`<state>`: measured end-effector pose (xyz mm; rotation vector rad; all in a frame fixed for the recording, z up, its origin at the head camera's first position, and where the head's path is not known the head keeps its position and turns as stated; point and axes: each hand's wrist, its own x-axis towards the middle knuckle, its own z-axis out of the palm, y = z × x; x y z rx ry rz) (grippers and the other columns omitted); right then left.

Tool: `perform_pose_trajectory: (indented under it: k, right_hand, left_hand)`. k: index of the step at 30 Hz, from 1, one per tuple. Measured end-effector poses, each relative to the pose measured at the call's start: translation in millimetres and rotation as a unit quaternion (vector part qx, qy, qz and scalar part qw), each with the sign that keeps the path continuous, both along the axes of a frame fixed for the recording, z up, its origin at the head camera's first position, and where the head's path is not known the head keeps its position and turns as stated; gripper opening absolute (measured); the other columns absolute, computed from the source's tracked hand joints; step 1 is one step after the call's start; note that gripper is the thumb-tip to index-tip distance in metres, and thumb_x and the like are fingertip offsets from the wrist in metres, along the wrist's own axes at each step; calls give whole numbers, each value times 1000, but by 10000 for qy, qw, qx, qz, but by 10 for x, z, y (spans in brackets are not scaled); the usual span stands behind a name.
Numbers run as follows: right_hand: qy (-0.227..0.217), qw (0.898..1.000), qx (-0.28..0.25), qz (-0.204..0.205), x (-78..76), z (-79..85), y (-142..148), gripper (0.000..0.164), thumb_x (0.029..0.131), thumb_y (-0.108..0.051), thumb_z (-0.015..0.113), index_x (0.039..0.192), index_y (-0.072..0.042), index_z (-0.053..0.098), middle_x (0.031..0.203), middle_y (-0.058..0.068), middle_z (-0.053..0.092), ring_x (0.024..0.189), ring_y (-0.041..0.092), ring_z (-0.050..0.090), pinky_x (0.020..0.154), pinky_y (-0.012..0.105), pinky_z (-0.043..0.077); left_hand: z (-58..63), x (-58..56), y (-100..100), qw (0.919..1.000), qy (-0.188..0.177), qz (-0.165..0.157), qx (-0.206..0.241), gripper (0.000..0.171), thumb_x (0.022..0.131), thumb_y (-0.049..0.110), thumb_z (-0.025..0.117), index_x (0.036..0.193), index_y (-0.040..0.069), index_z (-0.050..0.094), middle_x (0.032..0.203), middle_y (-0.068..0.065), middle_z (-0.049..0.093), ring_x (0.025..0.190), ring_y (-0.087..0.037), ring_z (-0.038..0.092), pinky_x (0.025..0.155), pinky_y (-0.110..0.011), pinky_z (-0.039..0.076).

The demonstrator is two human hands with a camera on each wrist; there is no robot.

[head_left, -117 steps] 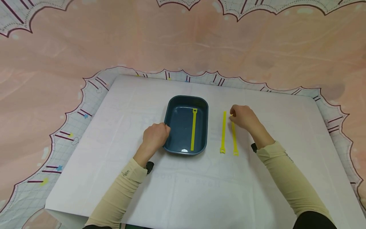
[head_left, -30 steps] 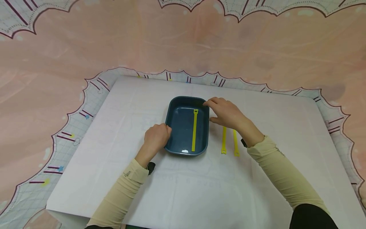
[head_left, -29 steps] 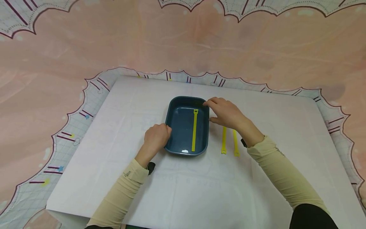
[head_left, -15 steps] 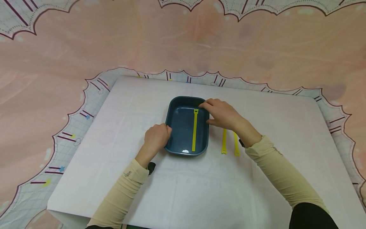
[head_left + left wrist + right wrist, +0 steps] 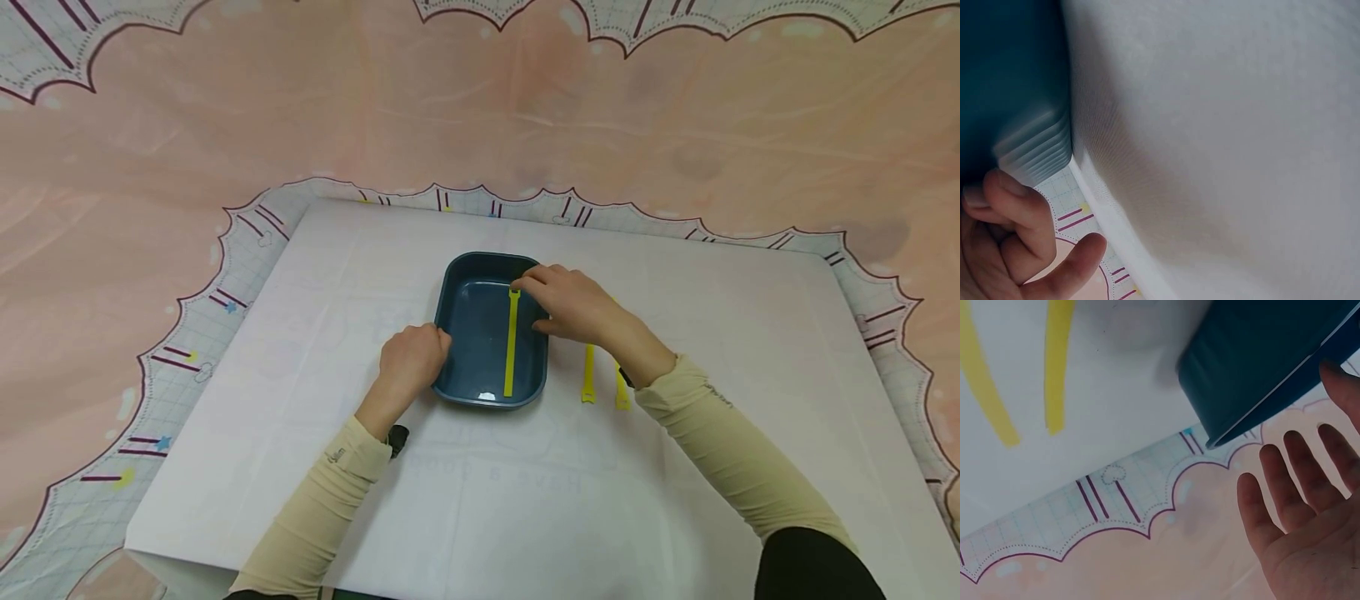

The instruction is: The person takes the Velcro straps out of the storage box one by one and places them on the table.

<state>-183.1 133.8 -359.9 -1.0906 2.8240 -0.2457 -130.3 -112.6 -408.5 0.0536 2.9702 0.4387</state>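
Observation:
A dark blue plastic tub (image 5: 474, 350) stands on the white table, and a yellow cable strap (image 5: 511, 354) with a slotted head lies lengthwise inside it. At the tub's left side, my left hand (image 5: 409, 360) grips the rim with curled fingers, also seen low in the left wrist view. My right hand (image 5: 573, 304) reaches over the right rim, its fingertips close over the strap's slotted end. In the right wrist view those fingers (image 5: 1307, 481) are spread and hold nothing. Two more yellow straps, a nearer one (image 5: 588, 375) and one farther right (image 5: 622, 398), lie partly hidden under my right hand and wrist.
The white table cover (image 5: 480, 508) spreads around the tub. Beyond its edges runs a peach cloth (image 5: 480, 108) with a scalloped, printed border. Dark bands sit at both sleeve cuffs, the left band (image 5: 397, 440) being in plain sight.
My right hand has left the straps on the table's right, moved left over the tub's rim, and come to the head of the strap inside. My left hand has stayed on the rim.

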Motion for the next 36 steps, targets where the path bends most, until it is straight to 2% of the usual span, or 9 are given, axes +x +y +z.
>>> perform_pose_trajectory:
  k: [14, 36]
  right_hand:
    - [-133, 9998, 124, 112, 27, -8, -109, 64, 81, -21, 81, 138, -11, 53, 135, 12, 53, 123, 30, 48, 98, 47, 43]
    - [-62, 9984, 407, 395, 17, -88, -227, 62, 82, -20, 80, 137, -13, 53, 136, 9, 53, 125, 29, 48, 100, 47, 41]
  left_hand:
    - [2, 0, 2, 10000, -20, -16, 3, 37, 99, 21, 43, 75, 1, 62, 63, -11, 55, 55, -25, 55, 51, -39, 46]
    - [19, 14, 6, 9999, -86, 51, 14, 36, 99, 21, 43, 75, 2, 62, 64, -11, 55, 56, -25, 55, 51, -38, 45]
